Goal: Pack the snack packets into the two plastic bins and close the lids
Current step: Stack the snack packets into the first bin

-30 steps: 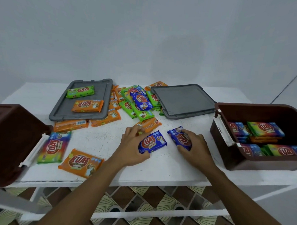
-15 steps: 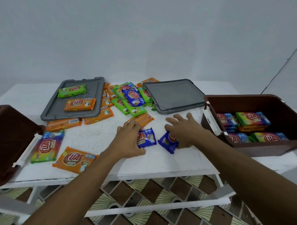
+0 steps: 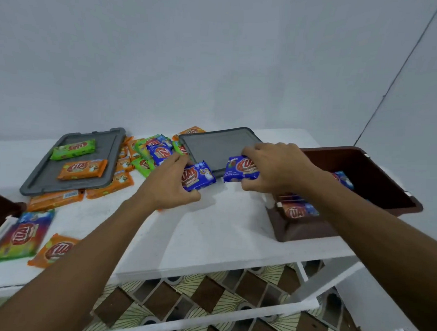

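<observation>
Currently each hand grips one blue packet over the middle of the bench (image 3: 222,230). The left hand (image 3: 166,185) pinches the left blue packet (image 3: 199,175), thumb at its near edge and fingers at the far one. The right hand (image 3: 275,167) curls round the right blue packet (image 3: 239,170), whose long axis runs roughly nine to three. Both packets look lifted clear of the bench, though that is hard to tell. The right bin (image 3: 307,229), open and partly filled, sits at about four o'clock from the right hand, just beside it, so that hand is the nearer. Loose packets (image 3: 147,159) lie at eleven o'clock; packing seems far from done.
</observation>
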### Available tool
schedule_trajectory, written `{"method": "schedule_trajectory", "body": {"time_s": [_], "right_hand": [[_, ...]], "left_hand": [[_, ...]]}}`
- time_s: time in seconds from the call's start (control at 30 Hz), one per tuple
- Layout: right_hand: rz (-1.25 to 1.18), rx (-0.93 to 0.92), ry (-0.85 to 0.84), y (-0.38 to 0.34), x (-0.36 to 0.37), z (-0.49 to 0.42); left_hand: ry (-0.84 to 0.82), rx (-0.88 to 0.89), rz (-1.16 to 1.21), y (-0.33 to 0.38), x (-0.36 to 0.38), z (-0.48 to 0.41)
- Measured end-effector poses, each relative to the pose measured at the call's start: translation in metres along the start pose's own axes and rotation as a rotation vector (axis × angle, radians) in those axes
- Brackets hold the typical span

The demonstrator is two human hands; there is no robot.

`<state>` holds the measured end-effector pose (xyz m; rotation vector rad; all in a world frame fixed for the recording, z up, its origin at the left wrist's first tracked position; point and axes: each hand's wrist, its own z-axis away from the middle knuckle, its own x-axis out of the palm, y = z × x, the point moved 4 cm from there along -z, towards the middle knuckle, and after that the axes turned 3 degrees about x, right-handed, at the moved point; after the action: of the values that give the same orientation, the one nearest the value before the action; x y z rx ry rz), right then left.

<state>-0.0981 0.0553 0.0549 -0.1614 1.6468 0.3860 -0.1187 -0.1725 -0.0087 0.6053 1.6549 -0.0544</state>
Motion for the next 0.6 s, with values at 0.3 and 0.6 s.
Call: {"method": "schedule_trajectory", "body": {"time_s": [0.3, 0.6], "right_hand": [[-0.148, 0.085, -0.061, 0.165, 0.030, 0.026], [-0.070, -0.054, -0.229, 0.223, 0.096, 0.039]], "left_hand": [[0.091, 0.213, 0.099, 0.134, -0.003, -0.077], [-0.233, 0.284, -0.361, 0.221, 0.079, -0.128]]}}
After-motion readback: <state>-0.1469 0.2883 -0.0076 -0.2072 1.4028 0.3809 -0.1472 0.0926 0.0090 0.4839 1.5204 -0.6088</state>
